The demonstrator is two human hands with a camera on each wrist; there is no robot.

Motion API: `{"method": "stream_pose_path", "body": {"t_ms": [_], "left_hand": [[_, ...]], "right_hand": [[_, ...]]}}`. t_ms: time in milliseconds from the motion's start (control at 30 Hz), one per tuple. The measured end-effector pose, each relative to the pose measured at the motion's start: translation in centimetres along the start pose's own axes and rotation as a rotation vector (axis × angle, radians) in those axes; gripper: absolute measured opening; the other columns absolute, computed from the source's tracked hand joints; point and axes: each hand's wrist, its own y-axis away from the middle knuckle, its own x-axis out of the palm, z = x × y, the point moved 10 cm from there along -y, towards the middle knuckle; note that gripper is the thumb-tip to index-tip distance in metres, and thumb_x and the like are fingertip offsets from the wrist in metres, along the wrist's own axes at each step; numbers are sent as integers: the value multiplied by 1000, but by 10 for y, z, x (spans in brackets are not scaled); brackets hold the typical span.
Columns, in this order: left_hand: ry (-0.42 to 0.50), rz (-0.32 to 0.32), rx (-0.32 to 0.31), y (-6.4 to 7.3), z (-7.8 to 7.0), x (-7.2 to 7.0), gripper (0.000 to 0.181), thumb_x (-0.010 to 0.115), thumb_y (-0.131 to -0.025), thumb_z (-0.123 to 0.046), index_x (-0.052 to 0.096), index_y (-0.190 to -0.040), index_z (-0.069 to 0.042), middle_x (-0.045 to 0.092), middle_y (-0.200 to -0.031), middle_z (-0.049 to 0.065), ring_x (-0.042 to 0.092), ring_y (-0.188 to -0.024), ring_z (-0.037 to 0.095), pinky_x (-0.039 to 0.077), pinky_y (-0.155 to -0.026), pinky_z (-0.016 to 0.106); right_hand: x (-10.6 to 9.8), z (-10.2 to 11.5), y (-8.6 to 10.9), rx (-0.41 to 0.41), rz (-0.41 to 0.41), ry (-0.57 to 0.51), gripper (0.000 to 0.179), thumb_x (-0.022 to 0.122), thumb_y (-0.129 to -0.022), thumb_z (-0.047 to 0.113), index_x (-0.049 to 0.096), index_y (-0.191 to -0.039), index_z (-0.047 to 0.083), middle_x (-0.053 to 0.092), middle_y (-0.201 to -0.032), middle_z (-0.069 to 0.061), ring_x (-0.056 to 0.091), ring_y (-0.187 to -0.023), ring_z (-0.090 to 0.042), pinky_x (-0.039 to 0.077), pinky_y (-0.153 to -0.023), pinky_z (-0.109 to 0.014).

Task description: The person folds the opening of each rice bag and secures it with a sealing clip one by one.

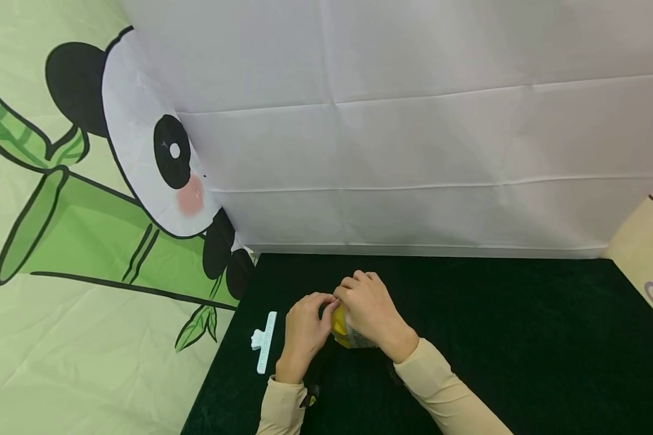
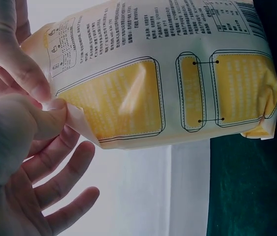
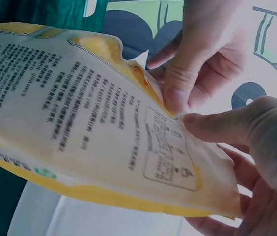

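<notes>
Fingers point(image 2: 67, 172) of the left hand point(image 1: 305, 329): thumb and forefinger pinch the edge of the bag point(image 2: 182, 91) near a corner, while the other three fan loosely apart
Fingers of the right hand point(image 1: 371, 311): the thumb presses on the printed face close to the left thumb and other fingers reach beneath, so the bag's end is pinched between them; part of this grip is hidden
Bag's place: above the dark green tabletop point(image 1: 522, 338), held between the two hands and largely covered by the right one in the head view; whether its lower end rests on the cloth, one cannot tell
Bag's look: pale with yellow panels outlined in dark lines, rows of small dark print, and a barcode toward the end away from the hands
Bag's corner: a small pale flap stands out beside the left thumb; whether the end is open, one cannot tell
Clip point(image 1: 266, 343): pale and long-barred, lying on the tabletop near its left edge, just beside the left hand and touching neither hand nor bag
Sleeves point(image 1: 451, 393): beige, reaching both wrists
Backdrop: a plain white sheet point(image 1: 413, 133) behind the table, with a panda picture point(image 1: 133, 127) on the left
</notes>
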Motion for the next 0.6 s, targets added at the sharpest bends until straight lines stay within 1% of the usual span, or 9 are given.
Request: {"method": "stream_pose_path", "body": {"t_ms": [167, 333, 467, 600], "left_hand": [[-1, 33, -21, -1, 1, 1, 11, 74, -102, -21, 79, -105, -13, 80, -104, 3, 75, -91, 19, 63, -81, 38], [6, 85, -47, -3, 4, 1, 11, 73, -102, -23, 78, -107, -14, 79, -103, 2, 71, -89, 18, 62, -82, 38], [-7, 135, -71, -3, 9, 4, 14, 73, -103, -26, 79, -108, -15, 78, -105, 1, 71, -91, 17, 61, -83, 37], [-24, 159, -83, -3, 13, 8, 14, 73, -102, -28, 80, -107, -17, 78, -105, -1, 71, -92, 15, 61, -84, 37]], "right_hand": [[4, 0, -1, 5, 18, -24, 8, 82, -90, 8, 83, -94, 15, 81, -95, 1, 67, -87, -20, 59, -95, -43], [2, -4, -4, 16, 4, -83, 11, 82, -89, 4, 84, -93, 15, 82, -93, 1, 68, -85, -19, 59, -97, -45], [2, -6, -5, 20, 1, -105, 12, 83, -88, 5, 84, -93, 16, 82, -93, 2, 67, -85, -18, 58, -98, -45], [3, -8, -6, 19, 11, -122, 10, 84, -89, 6, 84, -93, 15, 82, -94, 1, 68, -86, -19, 59, -98, -45]]}}
